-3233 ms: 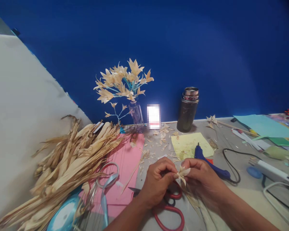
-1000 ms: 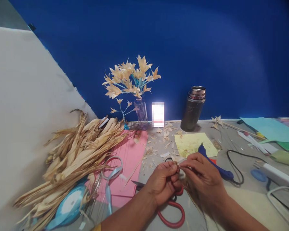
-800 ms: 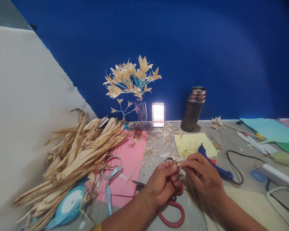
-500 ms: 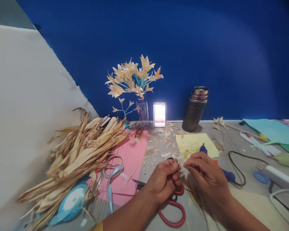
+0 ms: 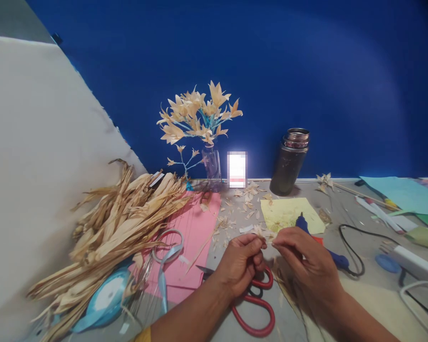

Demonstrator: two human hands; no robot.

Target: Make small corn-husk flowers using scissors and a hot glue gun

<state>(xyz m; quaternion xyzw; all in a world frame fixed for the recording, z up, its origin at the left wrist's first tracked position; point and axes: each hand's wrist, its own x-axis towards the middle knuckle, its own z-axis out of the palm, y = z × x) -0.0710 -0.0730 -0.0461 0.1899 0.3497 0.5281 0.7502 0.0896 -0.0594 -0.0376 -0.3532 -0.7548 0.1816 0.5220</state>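
My left hand [image 5: 241, 266] is closed, with thumb and forefinger pinching a small tan piece of dried corn husk [image 5: 261, 237]. Close beside it, my right hand [image 5: 308, 266] has its thumb and fingertips pressed together. Whatever those fingertips hold, if anything, is too small to make out. Beneath my left hand and wrist lie scissors with red handles [image 5: 257, 333], their blade tip poking out on the left. A blue glue gun [image 5: 338, 259] lies behind my right hand, which covers its middle; the nozzle rests over a yellow paper [image 5: 278, 211].
Dried corn husks [image 5: 128, 218] are heaped at left, by blue ribbon [image 5: 100, 299] and pink paper [image 5: 192, 237]. A vase [image 5: 211, 166] of husk flowers [image 5: 189, 111] and a dark flask [image 5: 288, 166] stand at the wall. Husk scraps [image 5: 249, 192] litter the table. A black cord [image 5: 362, 251] curves at right.
My left hand has turned slightly, and the tan piece at its fingertips has tipped a little. My right hand has barely moved, still pinched close by. Everything else stays in place.
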